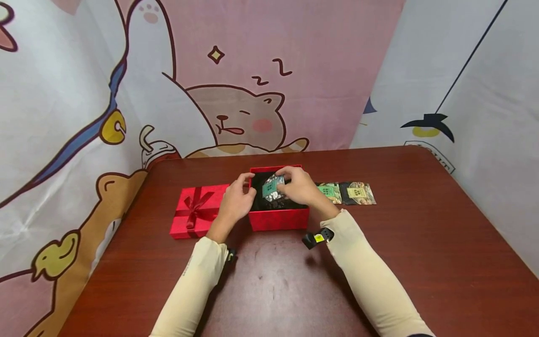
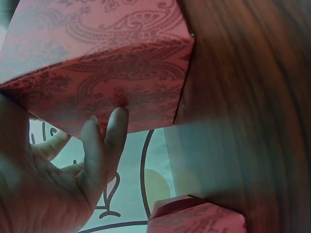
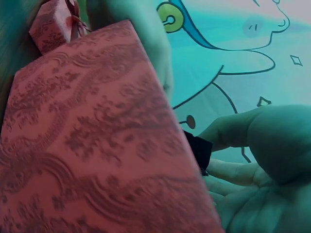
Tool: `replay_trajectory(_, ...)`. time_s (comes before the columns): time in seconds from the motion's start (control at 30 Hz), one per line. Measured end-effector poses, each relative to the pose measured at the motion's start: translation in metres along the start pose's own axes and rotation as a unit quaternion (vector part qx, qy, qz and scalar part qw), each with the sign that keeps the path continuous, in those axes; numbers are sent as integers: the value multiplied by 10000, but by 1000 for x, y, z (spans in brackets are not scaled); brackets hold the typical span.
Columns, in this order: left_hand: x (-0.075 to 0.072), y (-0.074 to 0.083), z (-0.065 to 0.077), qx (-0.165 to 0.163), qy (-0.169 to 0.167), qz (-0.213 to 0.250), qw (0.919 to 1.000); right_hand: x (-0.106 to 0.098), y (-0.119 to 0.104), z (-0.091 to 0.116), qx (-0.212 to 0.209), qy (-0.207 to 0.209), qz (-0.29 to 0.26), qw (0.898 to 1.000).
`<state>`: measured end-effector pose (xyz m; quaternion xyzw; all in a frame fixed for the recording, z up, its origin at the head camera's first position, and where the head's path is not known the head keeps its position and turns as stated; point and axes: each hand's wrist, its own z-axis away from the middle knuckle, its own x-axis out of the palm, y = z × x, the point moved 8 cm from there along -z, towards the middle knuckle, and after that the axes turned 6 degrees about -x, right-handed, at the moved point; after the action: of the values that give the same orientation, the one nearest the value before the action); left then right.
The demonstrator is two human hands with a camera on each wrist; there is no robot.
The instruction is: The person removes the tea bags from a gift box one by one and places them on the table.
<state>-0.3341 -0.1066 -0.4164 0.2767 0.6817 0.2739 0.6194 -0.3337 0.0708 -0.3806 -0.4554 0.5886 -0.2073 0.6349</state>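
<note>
Teal-label sachet (image 1: 271, 188) is at the mouth of the red gift box (image 1: 279, 220), tilted; can't tell if its lower edge touches the dark interior. My R hand (image 1: 300, 186) pinches it btwn thumb & fingers, reaching in over the box's R side. My L hand (image 1: 236, 200) is at the box's L wall, fingers loosely extended w/ tips touching the outside, nothing gripped. Box is open, w/ paisley-type print on its sides.

Just L of box: red lid (image 1: 178, 228) w/ dark-red ribbon bow (image 1: 193, 210), partly behind my L hand. Just R: green-label sachet (image 1: 330, 192), partly hidden by my R hand, then yellow-label sachet (image 1: 360, 193) beside it, both on the brown bench (image 1: 273, 290). Far side: cartoon-print backdrop (image 1: 337, 56). Near side: my cream sleeves (image 1: 366, 271).
</note>
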Motion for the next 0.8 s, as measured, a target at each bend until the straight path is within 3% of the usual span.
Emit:
replay_trajectory(0.47,0,-2,0,-18,31,44,10000,-35,7,17,-80,215,-814,9964)
replay_trajectory(0.8,1,-2,0,-20,72,71,9999,-64,31,31,-47,457,-788,9958)
